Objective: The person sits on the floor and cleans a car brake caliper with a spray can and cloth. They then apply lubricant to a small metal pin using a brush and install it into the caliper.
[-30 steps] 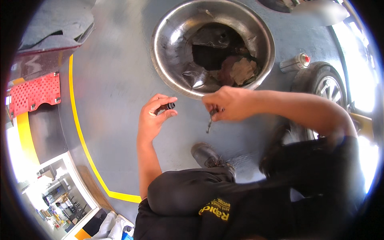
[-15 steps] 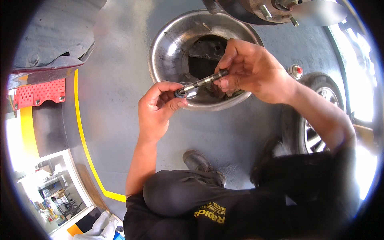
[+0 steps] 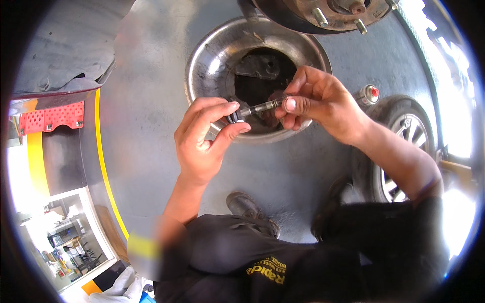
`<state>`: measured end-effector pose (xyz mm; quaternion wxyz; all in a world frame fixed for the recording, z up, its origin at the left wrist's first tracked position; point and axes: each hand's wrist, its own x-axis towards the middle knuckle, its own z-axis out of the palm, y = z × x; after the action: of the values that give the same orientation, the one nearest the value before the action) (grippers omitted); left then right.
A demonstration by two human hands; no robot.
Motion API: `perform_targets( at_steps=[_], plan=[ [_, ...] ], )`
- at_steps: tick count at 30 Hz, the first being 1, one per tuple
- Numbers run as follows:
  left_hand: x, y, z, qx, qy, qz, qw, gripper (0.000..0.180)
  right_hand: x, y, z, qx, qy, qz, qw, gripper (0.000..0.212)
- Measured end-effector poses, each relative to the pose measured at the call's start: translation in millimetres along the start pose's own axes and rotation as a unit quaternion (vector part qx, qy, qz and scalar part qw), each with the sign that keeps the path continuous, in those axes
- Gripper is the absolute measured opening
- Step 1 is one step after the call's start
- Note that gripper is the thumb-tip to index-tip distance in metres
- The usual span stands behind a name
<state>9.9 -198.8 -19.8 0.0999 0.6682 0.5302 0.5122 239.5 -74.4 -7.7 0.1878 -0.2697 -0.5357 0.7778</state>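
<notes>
A slim metal pin (image 3: 262, 107) is held level between my two hands, above a large metal basin (image 3: 194, 76). My left hand (image 3: 199, 139) pinches a small black ribbed rubber boot (image 3: 233, 117) at the pin's left end, thumb below and fingers above. With thumb and fingertips, my right hand (image 3: 331, 106) grips the pin's other end, and the fingers cover that tip. Inside the basin lies dark liquid (image 3: 252, 88), with a flat dark metal part (image 3: 257, 67) showing in it.
A wheel hub with studs (image 3: 336, 12) overhangs the basin's far right. To the right are a can with a red top (image 3: 369, 94) and a wheel with a tyre (image 3: 404, 108). A car body panel (image 3: 65, 45) hangs at far left. My shoe (image 3: 243, 204) is below.
My left fingers have closed further over the boot, which now shows its ribbed side. My right hand has come slightly lower and the pin lies a little flatter.
</notes>
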Motion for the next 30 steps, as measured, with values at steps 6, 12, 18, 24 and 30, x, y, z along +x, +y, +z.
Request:
perform_targets(
  at_steps=[6, 12, 18, 24, 30],
  plan=[
    [3, 5, -2, 0.035, -0.006, 0.043, 0.998, 0.040, 1, 14, 8, 0.052, 0.019, 0.090, 0.994, 0.027],
    [2, 12, -8, 0.002, -0.047, -0.015, 0.999, 0.038, 4, 18, 10, -0.014, -0.040, 0.146, 0.988, 0.041],
    [-4, 4, -12, -0.078, -0.055, -0.050, 0.994, 0.036, 6, 22, 16, -0.076, -0.058, 0.113, 0.989, 0.038],
    [-13, -8, -16, -0.090, -0.049, -0.078, 0.992, 0.033, 16, 40, 15, -0.057, -0.052, 0.001, 0.997, 0.022],
    [-18, -8, -23, -0.114, -0.057, -0.130, 0.983, 0.029, 17, 36, 33, -0.084, 0.016, -0.024, 0.996, 0.022]
  ],
)
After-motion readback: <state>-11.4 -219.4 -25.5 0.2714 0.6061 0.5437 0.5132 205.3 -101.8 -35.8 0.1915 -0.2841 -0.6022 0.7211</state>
